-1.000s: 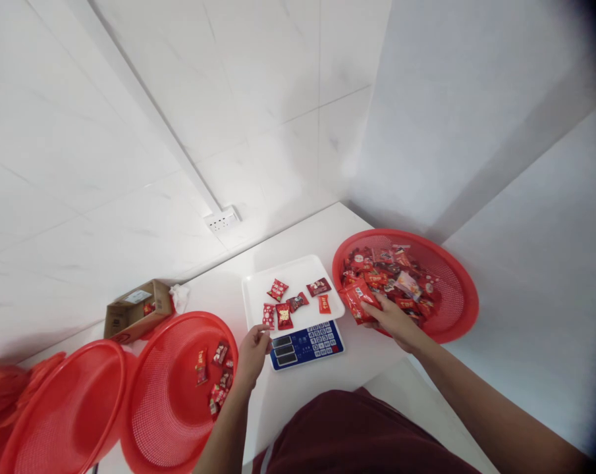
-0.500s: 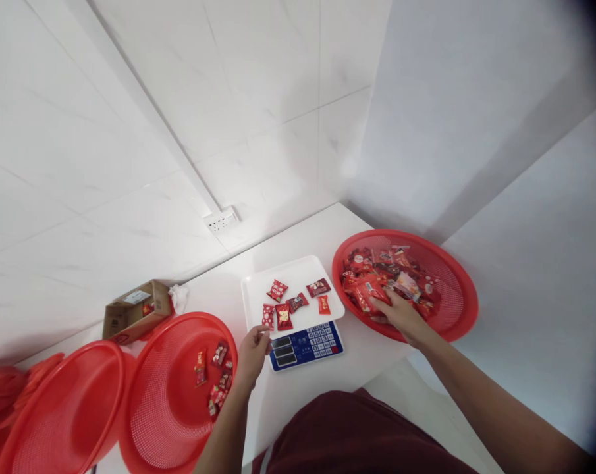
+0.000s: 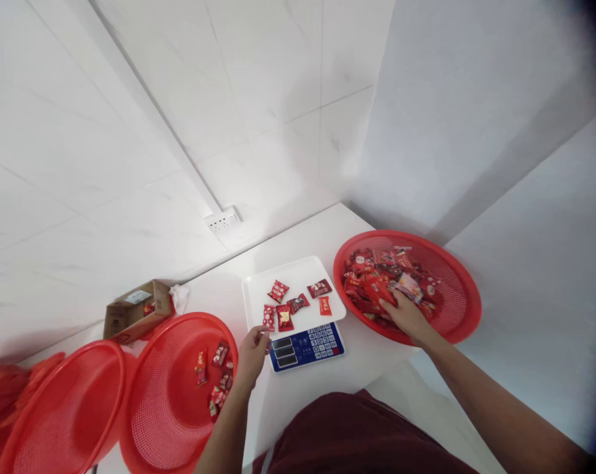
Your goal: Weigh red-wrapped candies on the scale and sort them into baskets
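My right hand (image 3: 407, 314) lies in the red basket (image 3: 463, 296) at the right, its fingers curled among the heap of red snack packets (image 3: 384, 276); whether it grips one I cannot make out. My left hand (image 3: 253, 355) rests by the front left corner of the white scale tray (image 3: 258, 286), fingers curled, thumb near the blue scale panel (image 3: 306, 345). Several red packets (image 3: 298, 303) lie on the tray.
A second red basket (image 3: 154, 421) at my left holds several packets (image 3: 216, 378). A third red basket (image 3: 60, 421) stands further left. A small cardboard box (image 3: 137, 311) sits behind them. A wall socket (image 3: 222, 219) is on the tiled wall. White walls close the corner.
My right hand let go of the large red packet held at the basket's near rim and moved deeper into the heap. My left hand has stayed put.
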Demonstrator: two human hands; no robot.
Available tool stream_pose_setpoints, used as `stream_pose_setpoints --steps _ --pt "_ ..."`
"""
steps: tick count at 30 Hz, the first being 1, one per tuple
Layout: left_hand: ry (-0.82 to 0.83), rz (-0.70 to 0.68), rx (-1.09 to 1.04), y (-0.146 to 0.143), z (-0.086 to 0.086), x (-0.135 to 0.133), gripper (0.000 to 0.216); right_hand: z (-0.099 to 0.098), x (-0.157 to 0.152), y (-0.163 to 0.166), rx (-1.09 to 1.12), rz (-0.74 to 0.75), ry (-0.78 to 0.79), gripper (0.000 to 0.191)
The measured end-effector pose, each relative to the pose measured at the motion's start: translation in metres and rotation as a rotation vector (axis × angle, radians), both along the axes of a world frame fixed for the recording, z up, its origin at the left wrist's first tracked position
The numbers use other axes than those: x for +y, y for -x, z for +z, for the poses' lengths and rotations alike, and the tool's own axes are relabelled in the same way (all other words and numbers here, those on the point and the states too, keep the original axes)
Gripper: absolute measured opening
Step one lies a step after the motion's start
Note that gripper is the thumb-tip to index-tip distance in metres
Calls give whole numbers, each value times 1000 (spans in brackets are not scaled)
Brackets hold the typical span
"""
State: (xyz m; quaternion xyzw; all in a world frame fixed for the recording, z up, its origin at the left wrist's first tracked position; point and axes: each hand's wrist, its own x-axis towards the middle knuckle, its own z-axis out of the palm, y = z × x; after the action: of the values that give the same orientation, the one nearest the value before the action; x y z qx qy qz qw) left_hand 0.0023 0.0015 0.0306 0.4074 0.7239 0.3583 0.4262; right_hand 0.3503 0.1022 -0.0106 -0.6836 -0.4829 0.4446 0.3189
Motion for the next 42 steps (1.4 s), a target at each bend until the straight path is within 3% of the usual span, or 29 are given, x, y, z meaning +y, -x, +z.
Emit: stream_pose_setpoints --steps 3,6,12,20,24,28,31,35,39,42 --pt "-22 -26 131 6 -6 3 27 -17 -3 1 -270 91 -182 48" --pt "-38 -33 217 10 -10 9 24 -28 -8 9 -404 211 -282 50" --pt "-43 -80 332 4 -14 27 27 -36 -17 26 -514 420 -301 47" --pt "-88 -150 403 -10 -16 41 31 -38 -20 29 -619 440 -262 46" --pt "-91 -179 377 -14 -21 41 33 -29 -19 33 -642 424 -345 44" --pt "-76 -171 359 -14 -23 34 35 -4 -15 55 -530 483 -455 39" --pt "-41 -124 310 -11 -19 24 36 10 -8 82 -437 565 -411 39" --pt "-27 -48 227 -3 -16 9 35 16 2 110 -488 620 -257 50" --pt "-64 91 133 7 2 2 34 14 5 118 -511 652 -213 54" --pt "-178 236 59 16 48 -3 34 10 3 117 -520 653 -222 53"
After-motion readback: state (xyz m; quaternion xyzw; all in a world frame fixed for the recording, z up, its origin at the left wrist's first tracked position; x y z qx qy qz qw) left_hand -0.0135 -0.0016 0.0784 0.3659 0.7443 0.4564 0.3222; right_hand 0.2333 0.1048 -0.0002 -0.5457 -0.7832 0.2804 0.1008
